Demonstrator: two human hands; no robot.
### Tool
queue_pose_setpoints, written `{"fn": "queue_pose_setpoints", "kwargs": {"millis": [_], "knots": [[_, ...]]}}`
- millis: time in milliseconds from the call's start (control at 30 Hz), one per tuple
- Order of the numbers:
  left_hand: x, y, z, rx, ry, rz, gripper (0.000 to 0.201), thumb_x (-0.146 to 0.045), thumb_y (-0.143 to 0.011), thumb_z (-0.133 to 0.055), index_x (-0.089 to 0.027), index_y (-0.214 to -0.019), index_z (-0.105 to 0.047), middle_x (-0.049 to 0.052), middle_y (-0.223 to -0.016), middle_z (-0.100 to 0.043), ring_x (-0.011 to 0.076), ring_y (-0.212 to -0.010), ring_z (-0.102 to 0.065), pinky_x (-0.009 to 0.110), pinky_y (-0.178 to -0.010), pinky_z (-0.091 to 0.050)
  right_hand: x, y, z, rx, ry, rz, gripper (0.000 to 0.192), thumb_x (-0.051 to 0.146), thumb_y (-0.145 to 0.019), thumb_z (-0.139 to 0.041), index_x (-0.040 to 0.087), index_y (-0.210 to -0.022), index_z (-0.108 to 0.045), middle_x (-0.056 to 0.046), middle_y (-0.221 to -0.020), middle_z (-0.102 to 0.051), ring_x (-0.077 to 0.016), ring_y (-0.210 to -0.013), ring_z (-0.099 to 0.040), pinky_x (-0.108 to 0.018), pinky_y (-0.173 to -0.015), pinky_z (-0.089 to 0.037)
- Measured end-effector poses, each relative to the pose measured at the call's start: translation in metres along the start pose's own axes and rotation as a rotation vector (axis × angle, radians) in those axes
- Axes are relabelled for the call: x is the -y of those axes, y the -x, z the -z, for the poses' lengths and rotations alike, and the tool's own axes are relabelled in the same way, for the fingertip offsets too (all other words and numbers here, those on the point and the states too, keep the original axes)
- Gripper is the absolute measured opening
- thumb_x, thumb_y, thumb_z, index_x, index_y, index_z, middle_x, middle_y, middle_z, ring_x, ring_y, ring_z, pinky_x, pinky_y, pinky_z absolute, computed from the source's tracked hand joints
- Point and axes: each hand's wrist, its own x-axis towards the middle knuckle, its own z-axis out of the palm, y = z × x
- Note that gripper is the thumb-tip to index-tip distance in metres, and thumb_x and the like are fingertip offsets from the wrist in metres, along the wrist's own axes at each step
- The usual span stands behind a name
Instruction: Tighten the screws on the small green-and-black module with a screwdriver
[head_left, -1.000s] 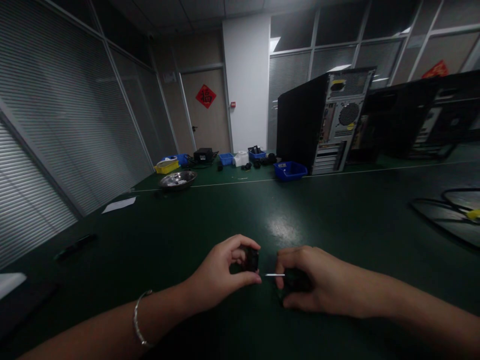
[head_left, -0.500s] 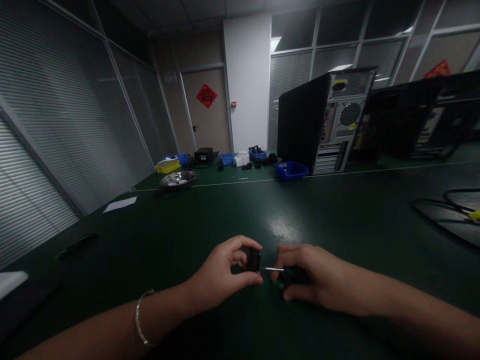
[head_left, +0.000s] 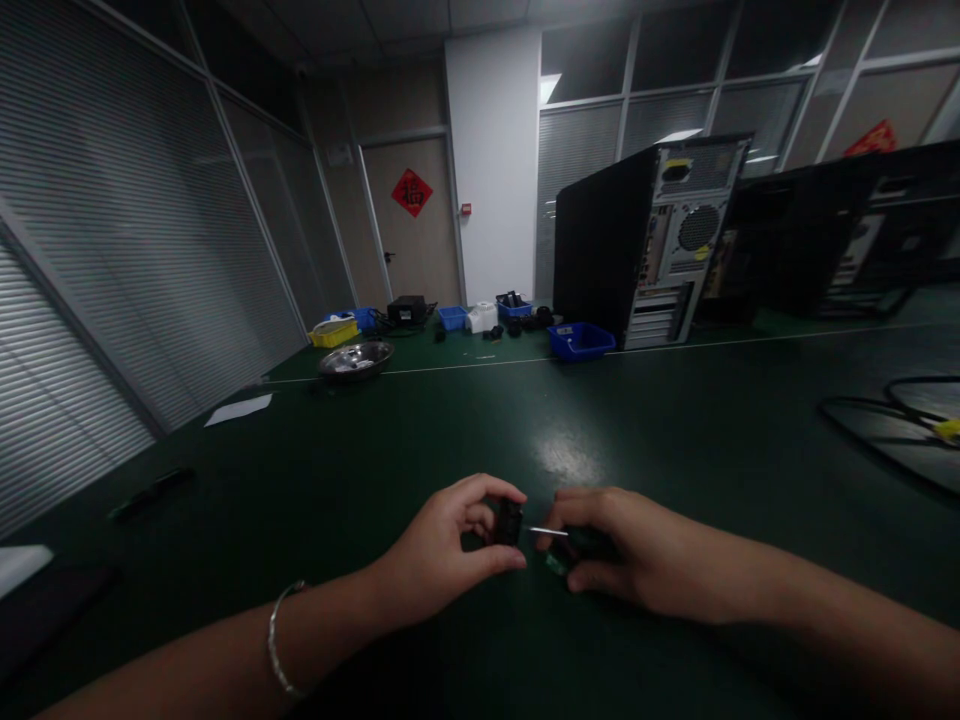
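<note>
My left hand (head_left: pixel 442 550) pinches a small black part (head_left: pixel 510 521) between thumb and fingers, just above the dark green table (head_left: pixel 675 440). My right hand (head_left: pixel 622 555) is closed around a small screwdriver (head_left: pixel 559 545) with a dark handle; its thin metal shaft points left and its tip meets the black part. The two hands sit close together at the near middle of the table. A silver bracelet (head_left: pixel 279 650) is on my left wrist. The screwdriver handle is mostly hidden in my palm.
A black computer tower (head_left: pixel 645 245) stands at the back right with a blue bin (head_left: pixel 579 341) in front of it. A metal bowl (head_left: pixel 355 358), a yellow bin (head_left: pixel 333 333) and more blue bins lie far left. Black cables (head_left: pixel 892 420) coil at the right. Paper (head_left: pixel 238 409) lies left.
My right hand has slid left, bringing the screwdriver tip up against the black part. My left hand has hardly moved.
</note>
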Motion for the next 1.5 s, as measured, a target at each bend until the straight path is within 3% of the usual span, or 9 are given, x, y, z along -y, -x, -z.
{"fn": "queue_pose_setpoints", "kwargs": {"millis": [300,433,600,800,1167,1367,1500], "knots": [[-0.003,0.0,0.0,-0.003,0.038,0.029,0.049,-0.023,-0.074,-0.076,-0.018,-0.118,-0.055,0.003,-0.093,-0.064,0.0172,-0.085,-0.062,0.035,-0.081,-0.048,0.0,0.0,-0.001,-0.035,-0.044,-0.084,0.024,0.022,-0.079,-0.069,0.023,-0.102,-0.064,-0.002,-0.099,-0.063,-0.0194,-0.087,-0.06,-0.029,-0.073,-0.046],[-0.001,-0.001,-0.001,-0.013,0.043,-0.01,0.048,-0.024,-0.073,-0.077,-0.019,-0.116,-0.057,0.004,-0.098,-0.066,0.0179,-0.088,-0.062,0.035,-0.081,-0.048,0.002,-0.003,-0.006,-0.199,-0.123,-0.052,0.023,0.025,-0.08,-0.069,0.02,-0.101,-0.061,-0.001,-0.093,-0.063,-0.0179,-0.082,-0.059,-0.028,-0.07,-0.046],[0.0,-0.001,-0.005,-0.007,0.047,-0.049,0.049,-0.024,-0.07,-0.08,-0.016,-0.113,-0.057,0.004,-0.092,-0.068,0.0172,-0.085,-0.062,0.033,-0.079,-0.048,0.01,-0.01,-0.02,-0.394,-0.254,0.099,0.014,0.02,-0.083,-0.066,0.02,-0.096,-0.059,0.0,-0.092,-0.06,-0.0159,-0.084,-0.057,-0.027,-0.074,-0.045],[-0.002,0.001,-0.008,0.015,0.105,-0.065,0.046,-0.022,-0.067,-0.082,-0.014,-0.105,-0.058,0.001,-0.088,-0.066,0.0141,-0.08,-0.06,0.029,-0.074,-0.047,0.011,-0.015,-0.032,-0.413,-0.292,0.154,0.017,0.016,-0.081,-0.067,0.021,-0.096,-0.059,-0.001,-0.094,-0.061,-0.0165,-0.087,-0.058,-0.028,-0.076,-0.046],[-0.006,0.003,-0.007,0.007,0.128,-0.061,0.046,-0.021,-0.067,-0.082,-0.014,-0.106,-0.058,0.003,-0.093,-0.066,0.0142,-0.082,-0.06,0.029,-0.076,-0.047,0.013,-0.014,-0.034,-0.429,-0.271,0.155,0.019,0.012,-0.081,-0.066,0.021,-0.096,-0.058,-0.001,-0.095,-0.06,-0.016,-0.087,-0.058,-0.027,-0.075,-0.046],[-0.005,0.003,-0.01,0.034,0.254,-0.074,0.024,-0.023,-0.087,-0.063,-0.013,-0.108,-0.056,0.007,-0.1,-0.065,0.0155,-0.09,-0.062,0.031,-0.082,-0.048,0.011,-0.015,-0.035,-0.466,-0.247,0.207,0.012,0.016,-0.084,-0.066,0.021,-0.093,-0.059,-0.001,-0.093,-0.059,-0.0162,-0.086,-0.057,-0.028,-0.075,-0.046],[-0.002,0.002,-0.01,0.026,0.28,-0.078,0.021,-0.02,-0.088,-0.06,-0.014,-0.107,-0.057,0.008,-0.1,-0.065,0.0155,-0.091,-0.062,0.03,-0.082,-0.048,0.009,-0.015,-0.037,-0.468,-0.215,0.218,0.012,0.016,-0.084,-0.067,0.021,-0.092,-0.06,-0.002,-0.092,-0.06,-0.0168,-0.086,-0.057,-0.029,-0.075,-0.045]]}}
